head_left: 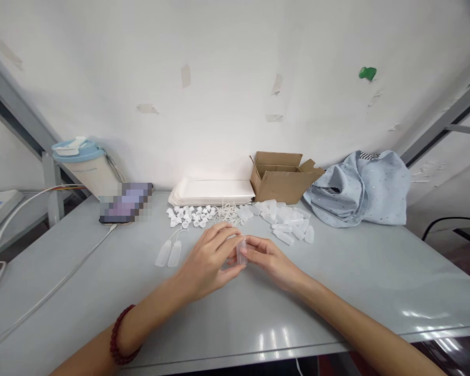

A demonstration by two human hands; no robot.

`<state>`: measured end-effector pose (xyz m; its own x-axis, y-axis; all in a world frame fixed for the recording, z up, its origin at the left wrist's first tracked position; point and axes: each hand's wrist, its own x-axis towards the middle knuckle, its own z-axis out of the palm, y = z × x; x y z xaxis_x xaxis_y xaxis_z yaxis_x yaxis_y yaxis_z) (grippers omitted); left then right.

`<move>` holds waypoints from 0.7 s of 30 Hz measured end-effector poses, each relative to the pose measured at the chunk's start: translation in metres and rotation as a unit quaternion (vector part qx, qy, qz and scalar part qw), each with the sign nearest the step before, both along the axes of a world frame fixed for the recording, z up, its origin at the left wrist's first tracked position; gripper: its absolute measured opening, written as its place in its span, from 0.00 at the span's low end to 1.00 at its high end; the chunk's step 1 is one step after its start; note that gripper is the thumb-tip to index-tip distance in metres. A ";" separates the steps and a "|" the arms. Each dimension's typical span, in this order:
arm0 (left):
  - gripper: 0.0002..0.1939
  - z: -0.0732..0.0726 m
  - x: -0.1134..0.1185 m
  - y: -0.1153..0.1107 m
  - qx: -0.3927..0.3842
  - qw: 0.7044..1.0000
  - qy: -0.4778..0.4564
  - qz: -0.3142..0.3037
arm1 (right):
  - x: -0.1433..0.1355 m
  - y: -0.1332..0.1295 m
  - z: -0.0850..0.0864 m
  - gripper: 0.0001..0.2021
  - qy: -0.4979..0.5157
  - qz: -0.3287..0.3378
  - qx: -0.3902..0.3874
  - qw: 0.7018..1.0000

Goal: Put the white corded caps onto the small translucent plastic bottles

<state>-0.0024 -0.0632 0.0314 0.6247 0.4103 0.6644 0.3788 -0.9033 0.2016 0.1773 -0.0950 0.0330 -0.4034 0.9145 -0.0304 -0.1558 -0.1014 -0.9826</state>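
Observation:
My left hand point(213, 256) and my right hand point(270, 260) meet over the middle of the table. Between them stands one small translucent plastic bottle point(241, 253), upright. The left fingertips and thumb pinch its top and lower end; the right thumb and fingers grip its side. Just beyond the hands lie a heap of small white caps point(191, 215), a tangle of white cords point(227, 213) and a spread of similar translucent bottles point(288, 219). Left of my left hand, two translucent bottles with cords point(169, 254) lie side by side.
Behind the heaps are a stack of white flat packs point(211, 191) and an open cardboard box point(280, 185). A light blue cloth bag point(360, 190) rests at the right. On the left, a phone point(127, 203) on a white cable point(68, 284) leans against a blue-lidded cup point(88, 169).

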 end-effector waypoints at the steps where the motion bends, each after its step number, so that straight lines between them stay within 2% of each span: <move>1: 0.17 0.003 -0.002 0.002 -0.006 1.000 -0.001 0.005 | 0.000 0.000 0.001 0.16 -0.009 -0.005 0.002 1.000; 4: 0.16 0.014 -0.016 0.013 -0.049 0.998 0.018 0.034 | -0.001 0.000 0.002 0.18 -0.027 -0.025 -0.008 0.999; 7: 0.18 0.027 -0.039 0.026 -0.137 0.985 0.063 0.078 | 0.001 0.000 0.001 0.17 -0.033 -0.037 -0.023 0.998; 11: 0.21 0.037 -0.068 0.036 -0.265 0.943 0.142 0.142 | 0.003 0.000 -0.003 0.16 -0.032 -0.046 -0.030 0.998; 15: 0.22 0.037 -0.083 0.037 -0.334 0.909 0.207 0.138 | 0.003 0.002 -0.005 0.14 -0.032 -0.052 -0.034 0.998; 21: 0.17 0.028 -0.087 0.036 -0.342 0.906 0.213 0.129 | 0.002 0.003 -0.003 0.14 -0.045 -0.058 -0.036 0.997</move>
